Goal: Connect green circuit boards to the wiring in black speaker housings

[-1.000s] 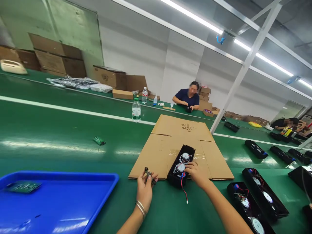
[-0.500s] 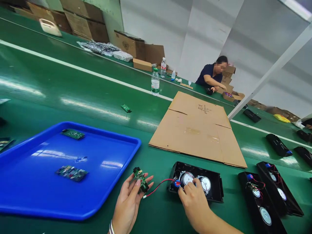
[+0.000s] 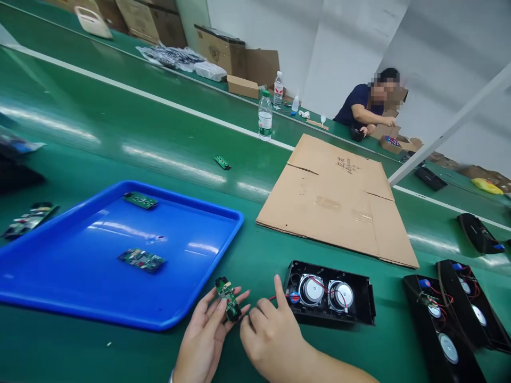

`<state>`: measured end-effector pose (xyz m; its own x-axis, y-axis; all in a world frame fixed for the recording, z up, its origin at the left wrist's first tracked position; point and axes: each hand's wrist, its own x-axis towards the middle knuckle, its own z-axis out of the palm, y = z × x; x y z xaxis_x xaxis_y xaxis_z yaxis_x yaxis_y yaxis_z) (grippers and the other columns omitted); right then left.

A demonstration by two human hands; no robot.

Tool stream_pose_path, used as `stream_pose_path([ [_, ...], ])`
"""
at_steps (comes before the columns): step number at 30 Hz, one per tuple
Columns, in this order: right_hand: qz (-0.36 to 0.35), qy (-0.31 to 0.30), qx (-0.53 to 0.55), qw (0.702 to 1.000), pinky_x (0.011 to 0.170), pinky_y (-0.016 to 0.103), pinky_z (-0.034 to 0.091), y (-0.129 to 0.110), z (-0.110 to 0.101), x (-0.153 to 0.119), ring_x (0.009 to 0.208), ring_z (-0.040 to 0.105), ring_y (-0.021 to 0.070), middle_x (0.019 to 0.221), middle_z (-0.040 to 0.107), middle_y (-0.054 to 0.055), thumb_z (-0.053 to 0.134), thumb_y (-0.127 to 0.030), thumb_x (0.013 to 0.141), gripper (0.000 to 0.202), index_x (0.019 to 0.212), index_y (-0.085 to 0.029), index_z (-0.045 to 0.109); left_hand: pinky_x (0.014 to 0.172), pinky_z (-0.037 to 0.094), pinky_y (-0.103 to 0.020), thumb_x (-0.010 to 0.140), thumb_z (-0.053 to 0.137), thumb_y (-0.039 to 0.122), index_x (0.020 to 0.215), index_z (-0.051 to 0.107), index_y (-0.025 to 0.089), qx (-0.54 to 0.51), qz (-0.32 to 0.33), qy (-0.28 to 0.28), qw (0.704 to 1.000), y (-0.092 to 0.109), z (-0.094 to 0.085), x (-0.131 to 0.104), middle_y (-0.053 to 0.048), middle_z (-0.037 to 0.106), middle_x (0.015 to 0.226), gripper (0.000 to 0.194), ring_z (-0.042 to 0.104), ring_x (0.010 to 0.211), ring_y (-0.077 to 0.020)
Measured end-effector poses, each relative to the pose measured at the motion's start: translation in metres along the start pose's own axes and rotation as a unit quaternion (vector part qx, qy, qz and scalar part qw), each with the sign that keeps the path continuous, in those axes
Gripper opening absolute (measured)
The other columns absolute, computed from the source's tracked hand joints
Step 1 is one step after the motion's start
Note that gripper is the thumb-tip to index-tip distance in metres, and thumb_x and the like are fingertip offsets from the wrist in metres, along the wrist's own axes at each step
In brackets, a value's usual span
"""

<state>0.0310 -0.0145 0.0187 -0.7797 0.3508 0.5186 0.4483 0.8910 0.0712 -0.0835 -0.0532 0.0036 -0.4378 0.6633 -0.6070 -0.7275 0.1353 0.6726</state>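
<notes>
On your left lies the blue tray [image 3: 99, 315], with two loose boards [image 3: 141, 260] in it. Between the tray and the speaker box [image 3: 331, 315], your left hand [image 3: 202, 335] grips a small green circuit board [image 3: 227, 299] between thumb and fingers, its long axis running away from you and tilted to the left. Just right of it, your right hand [image 3: 275, 330] has its index finger raised and the others curled; you cannot tell here whether they pinch the red wire [image 3: 273, 298] that passes behind them. The speaker box lies open side up, just right of your right hand, which is the nearer one. Its long axis runs left to right, and the wire end is nearest you. Farther right sit two more boxes [image 3: 425, 319].
</notes>
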Motion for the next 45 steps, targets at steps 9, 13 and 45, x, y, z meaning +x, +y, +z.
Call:
stream_pose_path([
  [9, 0.112, 0.099, 0.212, 0.966, 0.048, 0.02, 0.042, 0.016, -0.038, -0.006, 0.052, 0.058, 0.0084, 0.065, 0.064, 0.001, 0.036, -0.019, 0.096, 0.023, 0.088, -0.012, 0.056, 0.077, 0.056, -0.036, 0.047, 0.086, 0.04, 0.093, 0.064, 0.022, 0.04, -0.026, -0.142, 0.989, 0.003, 0.003, -0.013, -0.007, 0.073, 0.089, 0.054, 0.067, 0.089, -0.0317],
  [13, 0.158, 0.04, 0.251, 0.954, 0.054, 0.021, 0.046, 0.023, -0.058, -0.013, 0.058, 0.058, 0.0101, 0.068, 0.064, 0.001, 0.033, -0.018, 0.096, 0.025, 0.095, -0.016, 0.058, 0.08, 0.055, -0.036, 0.053, 0.083, 0.036, 0.088, 0.072, 0.021, 0.105, 0.019, -0.23, 0.967, 0.002, 0.006, -0.015, -0.009, 0.074, 0.084, 0.039, 0.067, 0.088, -0.0301],
  [45, 0.224, 0.181, 0.131, 0.948, 0.058, 0.027, 0.037, 0.012, -0.036, -0.018, 0.052, 0.038, 0.0101, 0.057, 0.047, -0.003, 0.037, -0.009, 0.09, 0.021, 0.072, -0.018, 0.044, 0.079, 0.057, -0.034, 0.058, 0.077, 0.044, 0.089, 0.073, 0.024, 0.216, 0.097, -0.162, 0.958, -0.002, 0.035, -0.044, -0.008, 0.072, 0.094, 0.037, 0.066, 0.09, -0.0311],
])
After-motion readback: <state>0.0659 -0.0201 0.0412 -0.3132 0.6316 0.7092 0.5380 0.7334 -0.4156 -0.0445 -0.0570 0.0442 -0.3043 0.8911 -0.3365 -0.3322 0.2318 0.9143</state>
